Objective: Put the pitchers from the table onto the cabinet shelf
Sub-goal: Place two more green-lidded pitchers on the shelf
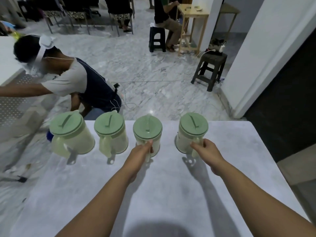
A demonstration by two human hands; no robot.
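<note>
Several pale green pitchers with green lids stand in a row near the far edge of the white table. My left hand is closed around the handle of the third pitcher. My right hand grips the handle of the rightmost pitcher. Both of these pitchers rest on the table. The leftmost pitcher and the second pitcher stand untouched with their handles toward me. No cabinet shelf is visible.
A person bends over beyond the table's left end, reaching left. Another person sits on a stool at a wooden stand across the marble floor. A dark stool stands by a white wall at right.
</note>
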